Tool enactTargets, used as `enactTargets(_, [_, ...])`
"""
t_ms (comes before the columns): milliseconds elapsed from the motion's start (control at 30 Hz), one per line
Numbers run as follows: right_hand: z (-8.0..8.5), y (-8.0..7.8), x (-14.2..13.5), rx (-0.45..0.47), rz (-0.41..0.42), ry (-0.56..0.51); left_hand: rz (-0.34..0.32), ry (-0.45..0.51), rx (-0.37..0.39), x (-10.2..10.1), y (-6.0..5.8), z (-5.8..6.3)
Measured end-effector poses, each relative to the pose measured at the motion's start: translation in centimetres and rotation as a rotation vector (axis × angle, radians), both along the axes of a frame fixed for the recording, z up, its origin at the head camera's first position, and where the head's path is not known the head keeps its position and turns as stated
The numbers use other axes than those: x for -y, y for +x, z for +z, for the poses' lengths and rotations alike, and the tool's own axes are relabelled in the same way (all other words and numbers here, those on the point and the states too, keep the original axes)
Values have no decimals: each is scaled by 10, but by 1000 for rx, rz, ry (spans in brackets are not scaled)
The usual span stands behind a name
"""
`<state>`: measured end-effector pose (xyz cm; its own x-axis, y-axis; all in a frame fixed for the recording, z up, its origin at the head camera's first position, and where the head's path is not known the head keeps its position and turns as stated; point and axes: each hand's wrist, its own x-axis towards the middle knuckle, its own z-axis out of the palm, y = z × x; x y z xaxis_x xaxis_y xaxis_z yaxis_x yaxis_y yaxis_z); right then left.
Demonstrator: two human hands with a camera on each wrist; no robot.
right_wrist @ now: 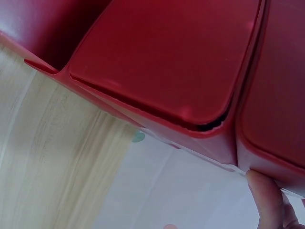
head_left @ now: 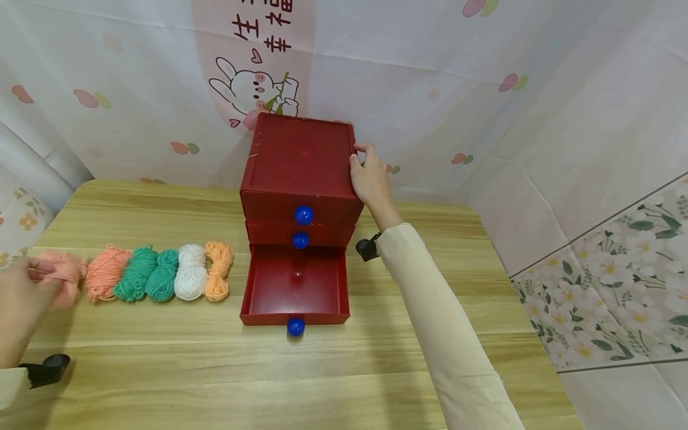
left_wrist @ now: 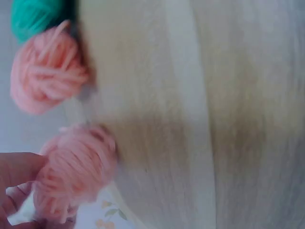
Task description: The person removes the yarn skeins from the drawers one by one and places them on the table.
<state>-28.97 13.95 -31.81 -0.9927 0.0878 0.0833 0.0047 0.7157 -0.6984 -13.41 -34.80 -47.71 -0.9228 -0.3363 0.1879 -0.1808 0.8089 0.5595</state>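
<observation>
At the far left of the head view, my left hand [head_left: 24,301] holds a light pink yarn skein [head_left: 63,278]. The left wrist view shows the thumb and fingers [left_wrist: 21,169] around one end of this pink skein [left_wrist: 78,167]. My right hand [head_left: 371,179] rests against the upper right edge of a red drawer cabinet [head_left: 303,155]. In the right wrist view, a finger [right_wrist: 267,198] touches the cabinet's side near its top. The bottom drawer [head_left: 295,283] is pulled out and bare inside; the two drawers above it are closed.
Beside the held skein lies a row of yarn: coral [head_left: 107,275], green [head_left: 137,275], teal [head_left: 163,276], white [head_left: 190,273] and orange [head_left: 217,272]. Blue knobs [head_left: 303,215] front the drawers. A printed curtain [head_left: 408,71] hangs behind the wooden table [head_left: 215,370].
</observation>
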Motion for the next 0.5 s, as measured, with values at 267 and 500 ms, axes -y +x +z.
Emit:
enactTargets(267, [-1,1,-1,-1,0,-12,-193,-51,-14,-12,-3,10])
enactTargets(500, [-1,0,0,0,-3,-8,-108,-23,92,3,0,1])
